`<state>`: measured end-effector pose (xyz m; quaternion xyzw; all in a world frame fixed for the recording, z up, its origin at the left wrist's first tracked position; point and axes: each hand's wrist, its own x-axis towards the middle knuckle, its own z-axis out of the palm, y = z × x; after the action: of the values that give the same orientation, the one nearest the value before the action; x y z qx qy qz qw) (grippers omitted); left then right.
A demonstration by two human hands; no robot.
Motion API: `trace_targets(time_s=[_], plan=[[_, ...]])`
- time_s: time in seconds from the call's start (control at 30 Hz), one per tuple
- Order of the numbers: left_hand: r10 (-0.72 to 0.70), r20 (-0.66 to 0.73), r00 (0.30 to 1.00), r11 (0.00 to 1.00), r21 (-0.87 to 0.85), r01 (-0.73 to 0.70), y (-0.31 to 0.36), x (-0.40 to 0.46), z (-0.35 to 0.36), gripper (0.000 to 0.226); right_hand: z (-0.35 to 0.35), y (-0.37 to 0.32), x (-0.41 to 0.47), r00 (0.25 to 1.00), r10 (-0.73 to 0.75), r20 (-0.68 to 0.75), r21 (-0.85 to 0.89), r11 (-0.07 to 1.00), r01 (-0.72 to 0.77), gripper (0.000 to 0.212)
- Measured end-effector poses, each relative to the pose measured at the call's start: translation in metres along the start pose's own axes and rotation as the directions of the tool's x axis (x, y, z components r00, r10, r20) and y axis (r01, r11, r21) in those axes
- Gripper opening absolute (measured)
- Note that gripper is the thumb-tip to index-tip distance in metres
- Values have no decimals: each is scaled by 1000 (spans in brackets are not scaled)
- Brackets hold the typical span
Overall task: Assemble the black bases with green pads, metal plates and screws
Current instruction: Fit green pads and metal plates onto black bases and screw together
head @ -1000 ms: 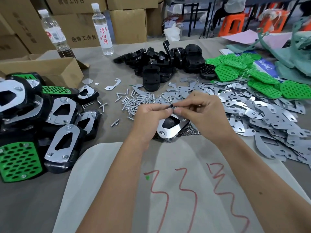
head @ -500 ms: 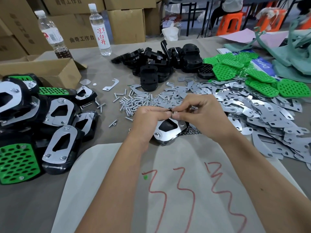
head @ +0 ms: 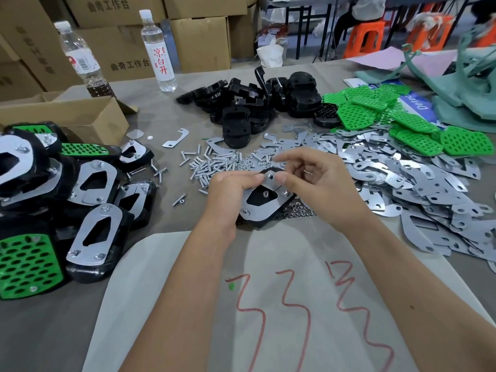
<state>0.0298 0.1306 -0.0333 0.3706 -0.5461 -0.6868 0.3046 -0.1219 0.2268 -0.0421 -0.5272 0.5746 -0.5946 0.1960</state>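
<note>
Gripping plated base [head: 264,204] both-handed — long axis running near-left to far-right

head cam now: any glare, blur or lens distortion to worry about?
Head view: glare whitens the loose metal plates and the plate on the black base the left hand holds; the right hand has motion-blurred fingertips; wide-angle bending tilts the bottles and boxes; lighting is soft with faint shadows; background stools are soft.

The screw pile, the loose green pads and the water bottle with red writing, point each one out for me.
screw pile [head: 214,165], head view, middle of heap.
loose green pads [head: 414,122], head view, perforated face.
water bottle with red writing [head: 160,53], head view, its label.
</note>
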Motion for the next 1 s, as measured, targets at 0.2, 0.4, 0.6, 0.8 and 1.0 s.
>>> trace_targets(time_s=[0.2,0.4,0.6,0.8,1.0], plan=[[-1,-43,999,1000,-26,0,0,1,1,15,0,-2,0,1000,22,13,-72,997,-21,16],[235,-322,917,957,-90,-277,1,6,0,20,-4,0,1,995,41,-91,-221,973,-60,11],[470,-432,770,857,14,-515,1,12,-14,32,-5,-3,1,928,127,351,-569,815,104,9],[368,-507,780,896,-30,-442,-7,19,-16,22,-3,-8,1,931,178,320,-593,803,51,10],[400,-485,778,888,-5,-459,-8,21,-14,24,16,-46,-14,826,148,543,-346,936,60,30]])
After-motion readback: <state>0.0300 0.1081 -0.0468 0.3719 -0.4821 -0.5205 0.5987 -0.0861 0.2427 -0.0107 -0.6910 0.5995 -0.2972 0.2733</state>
